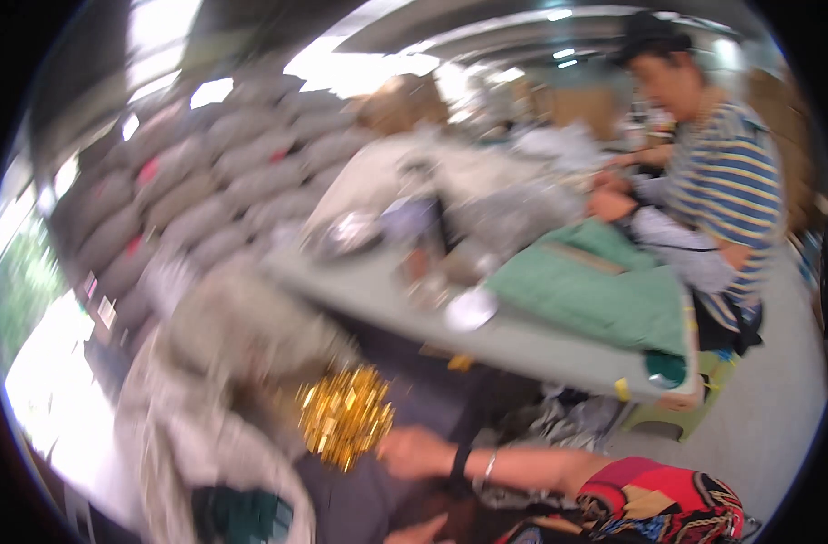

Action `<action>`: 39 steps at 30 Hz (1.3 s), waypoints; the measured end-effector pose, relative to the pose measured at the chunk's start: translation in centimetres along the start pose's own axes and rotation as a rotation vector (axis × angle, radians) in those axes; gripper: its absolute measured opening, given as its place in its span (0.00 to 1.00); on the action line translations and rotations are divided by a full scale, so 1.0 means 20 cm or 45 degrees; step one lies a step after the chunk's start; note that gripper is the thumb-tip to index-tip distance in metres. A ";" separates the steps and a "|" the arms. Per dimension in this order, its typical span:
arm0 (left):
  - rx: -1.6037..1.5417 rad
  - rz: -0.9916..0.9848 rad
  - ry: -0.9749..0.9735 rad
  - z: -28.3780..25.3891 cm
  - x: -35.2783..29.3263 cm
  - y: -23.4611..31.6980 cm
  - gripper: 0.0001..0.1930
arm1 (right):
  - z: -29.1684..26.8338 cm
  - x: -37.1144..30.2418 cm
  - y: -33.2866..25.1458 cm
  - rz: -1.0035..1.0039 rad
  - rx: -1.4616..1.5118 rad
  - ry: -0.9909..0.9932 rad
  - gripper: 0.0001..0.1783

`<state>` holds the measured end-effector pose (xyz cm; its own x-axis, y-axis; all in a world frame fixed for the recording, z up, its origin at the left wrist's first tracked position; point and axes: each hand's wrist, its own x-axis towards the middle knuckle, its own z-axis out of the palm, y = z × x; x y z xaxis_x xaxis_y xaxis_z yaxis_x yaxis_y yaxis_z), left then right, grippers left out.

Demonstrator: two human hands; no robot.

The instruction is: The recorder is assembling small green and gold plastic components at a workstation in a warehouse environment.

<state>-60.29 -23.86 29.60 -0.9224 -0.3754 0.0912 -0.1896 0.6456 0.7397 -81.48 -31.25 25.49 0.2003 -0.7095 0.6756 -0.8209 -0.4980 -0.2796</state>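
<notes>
Right grip (416,452) looks clamped on edge of gold tinsel bundle (344,417).
Bundle just beside pale sack (165,399), near grey surface (364,279). Left grip (420,531) cut off, can't tell. Edge-only hold might let strands slip or shed.

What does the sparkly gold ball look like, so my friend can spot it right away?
Find the grey table, then look below its left part in the picture, beside the big, pale, floppy sack. There, by the right hand with a dark wristband, is a round gold pom-pom. It looks shiny and glittery, while the sack is dull and beige.
</notes>
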 end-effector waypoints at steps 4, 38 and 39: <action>0.063 -0.031 0.088 -0.06 -0.05 -0.02 0.24 | -0.11 0.00 0.09 0.031 -0.137 0.075 0.10; -0.445 -1.071 1.738 -0.68 -1.07 -0.75 0.09 | -0.05 -0.05 0.06 0.476 0.876 0.037 0.13; -0.626 -0.956 1.755 -0.61 -0.92 -0.57 0.09 | -0.07 -0.08 0.03 0.576 1.044 0.012 0.13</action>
<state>-37.11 -32.46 27.55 0.3489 -0.9342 -0.0744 -0.0622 -0.1023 0.9928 -83.02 -29.83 25.20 -0.0532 -0.9194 0.3897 -0.1851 -0.3744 -0.9086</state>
